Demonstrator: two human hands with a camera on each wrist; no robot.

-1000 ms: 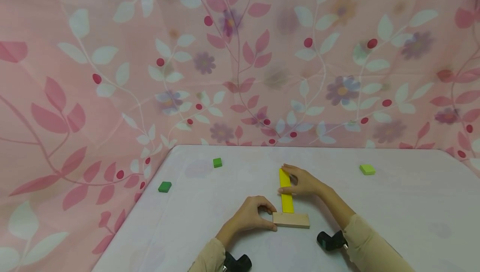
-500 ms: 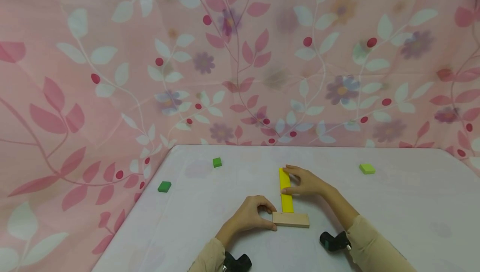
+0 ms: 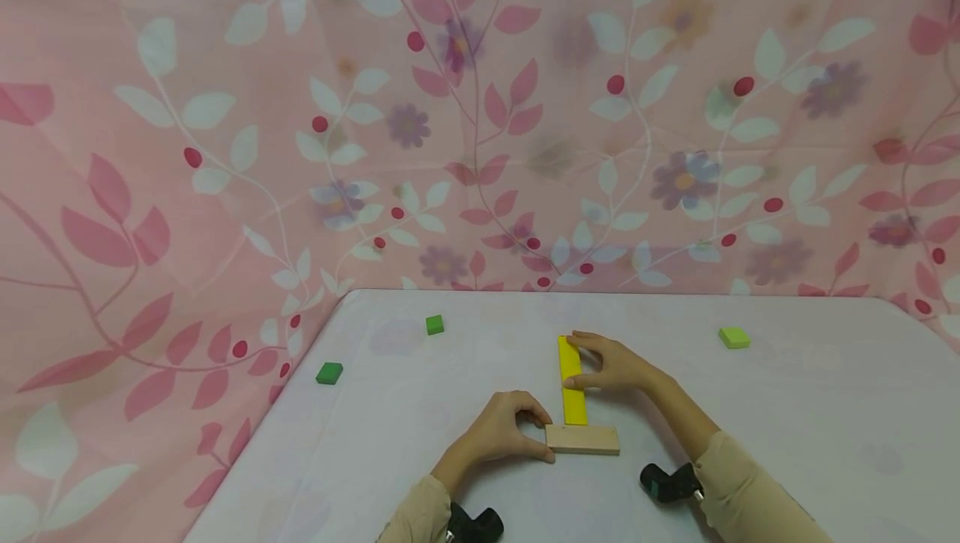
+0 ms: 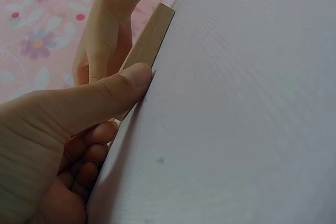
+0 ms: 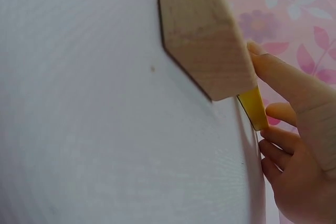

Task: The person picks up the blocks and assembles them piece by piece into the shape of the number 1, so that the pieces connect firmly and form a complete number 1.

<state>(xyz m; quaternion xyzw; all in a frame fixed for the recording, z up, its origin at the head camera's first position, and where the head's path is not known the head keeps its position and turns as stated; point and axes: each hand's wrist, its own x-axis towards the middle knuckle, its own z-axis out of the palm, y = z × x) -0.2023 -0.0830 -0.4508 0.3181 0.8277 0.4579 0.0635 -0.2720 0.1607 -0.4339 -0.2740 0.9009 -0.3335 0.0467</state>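
Observation:
A plain wooden block lies crosswise on the white tabletop. My left hand pinches its left end, thumb on the near side and fingers on the far side; in the left wrist view the thumb lies along the wooden block. A long flat yellow block points away from me, its near end meeting the wooden block's far side. My right hand holds it from the right, with the thumb midway along and fingertips near the far end. In the right wrist view, the wooden block hides most of the yellow block.
Two green blocks, a darker one and a mid-green one, lie at the back left. A light green block sits at the back right. Beyond the white table hangs a pink floral cloth.
My right hand has shifted slightly right, its fingertips drawing back toward the yellow block's right edge. Both blocks and my left hand stay practically where they were.

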